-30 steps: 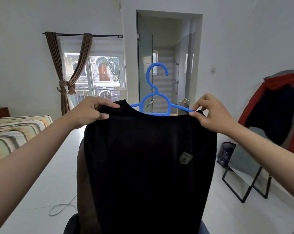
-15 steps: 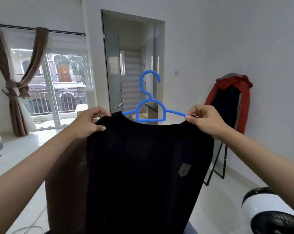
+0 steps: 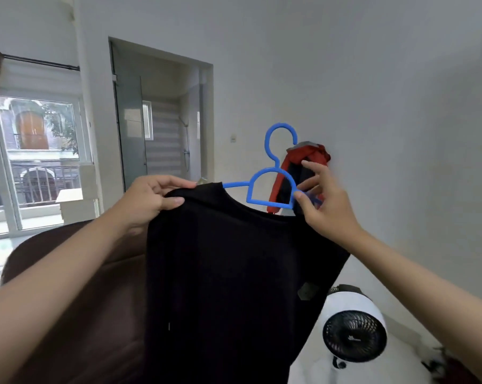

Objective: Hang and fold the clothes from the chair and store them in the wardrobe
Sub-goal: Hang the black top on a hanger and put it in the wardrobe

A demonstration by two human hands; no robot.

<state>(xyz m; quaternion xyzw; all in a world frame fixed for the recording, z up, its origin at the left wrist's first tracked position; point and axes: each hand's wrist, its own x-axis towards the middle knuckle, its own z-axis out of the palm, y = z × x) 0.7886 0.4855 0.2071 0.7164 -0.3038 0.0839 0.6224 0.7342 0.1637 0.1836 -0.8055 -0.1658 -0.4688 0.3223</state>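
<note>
A black shirt [image 3: 234, 273] with a small grey patch hangs on a blue plastic hanger [image 3: 270, 173], held up in front of me. My left hand [image 3: 148, 203] pinches the shirt's left shoulder between thumb and fingers. My right hand [image 3: 328, 206] is at the hanger's middle loop; its thumb and fingers pinch the hanger's right arm just above the collar. The hook points up and is free. A brown chair [image 3: 81, 286] stands behind and below the shirt, partly hidden by it. No wardrobe is in view.
A white round fan [image 3: 353, 333] stands on the floor at lower right. Red and dark garments [image 3: 314, 156] hang on a rack by the right wall. A bathroom doorway [image 3: 162, 120] is straight ahead and a window [image 3: 34, 162] at left.
My right hand let go of the shirt's right shoulder and moved inward to the hanger's middle. My view swung right; the fan came further into sight.
</note>
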